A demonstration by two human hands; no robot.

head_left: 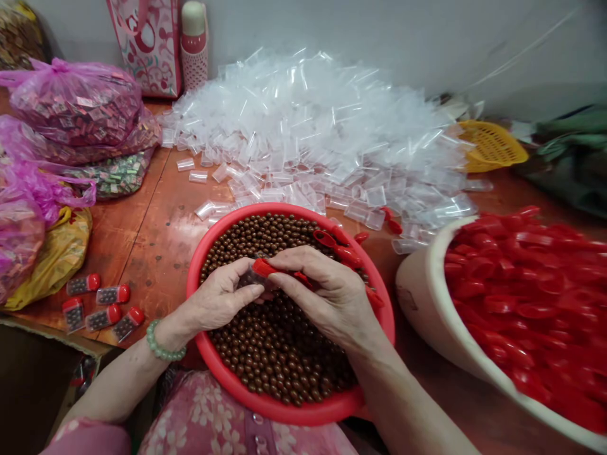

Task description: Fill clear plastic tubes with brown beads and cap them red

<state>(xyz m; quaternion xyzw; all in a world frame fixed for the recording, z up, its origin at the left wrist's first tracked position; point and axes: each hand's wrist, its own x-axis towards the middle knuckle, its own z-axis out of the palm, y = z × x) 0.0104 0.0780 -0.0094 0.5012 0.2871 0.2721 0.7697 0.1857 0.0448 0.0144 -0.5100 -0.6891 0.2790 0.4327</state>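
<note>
Red plastic makes the round tub (193, 272), and it is full of shiny brown balls (279, 366). Two hands meet over the balls. The left hand (220, 296) holds a small clear tube (246, 279) between its thumb and fingers. The right hand (329, 297) pinches a red cap (262, 268) at the end of that tube. I cannot tell if the cap is all the way on. More red shows under the right fingers, but it is hard to see what it is. Some loose red caps (348, 256) lie inside the tub, near its far right edge.

A green bead bracelet (164, 344) goes around the left wrist. Near that arm, five filled tubes (103, 317) with red caps lie on the wooden table (156, 240).

Behind the tub is a big, messy heap of clear tubes (303, 126). A cream bucket (417, 297) stands to the right, piled high with red caps. Next to the heap is a yellow basket (493, 146). Pink plastic bags (78, 104) full of little things sit at the left, and a bottle (194, 60) stands by the wall.
</note>
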